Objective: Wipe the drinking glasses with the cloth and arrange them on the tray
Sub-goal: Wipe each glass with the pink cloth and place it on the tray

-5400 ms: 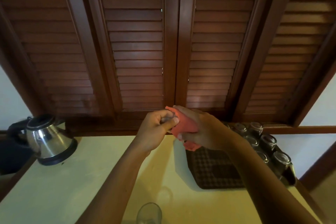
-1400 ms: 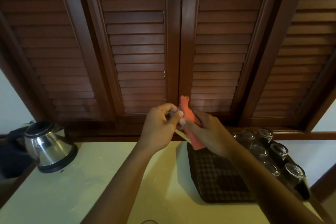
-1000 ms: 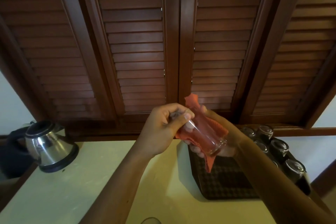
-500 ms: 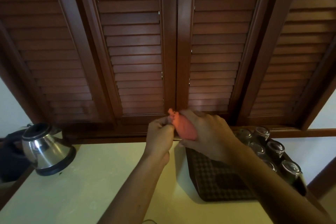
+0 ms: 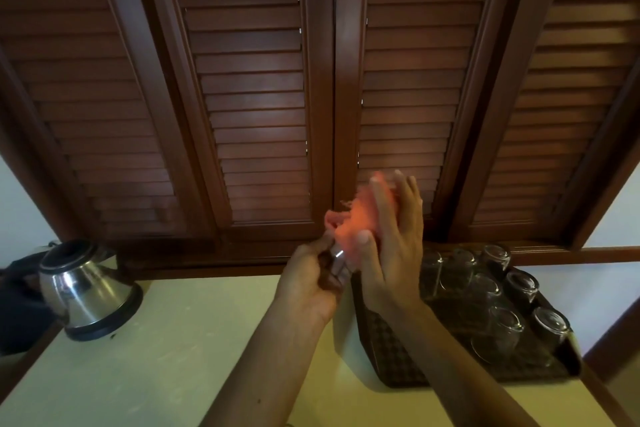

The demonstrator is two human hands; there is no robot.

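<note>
The left hand [image 5: 311, 284] grips a mostly hidden glass [image 5: 337, 262], while the right hand [image 5: 391, 253], fingers extended, presses the blurred orange cloth [image 5: 353, 222] against it.

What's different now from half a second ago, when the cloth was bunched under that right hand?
The right hand has opened: its fingers are spread upward against the orange cloth instead of curled over it. The left hand still grips the glass, held a little lower, with more of it showing. The upside-down glasses on the tray and the kettle have not moved.
</note>
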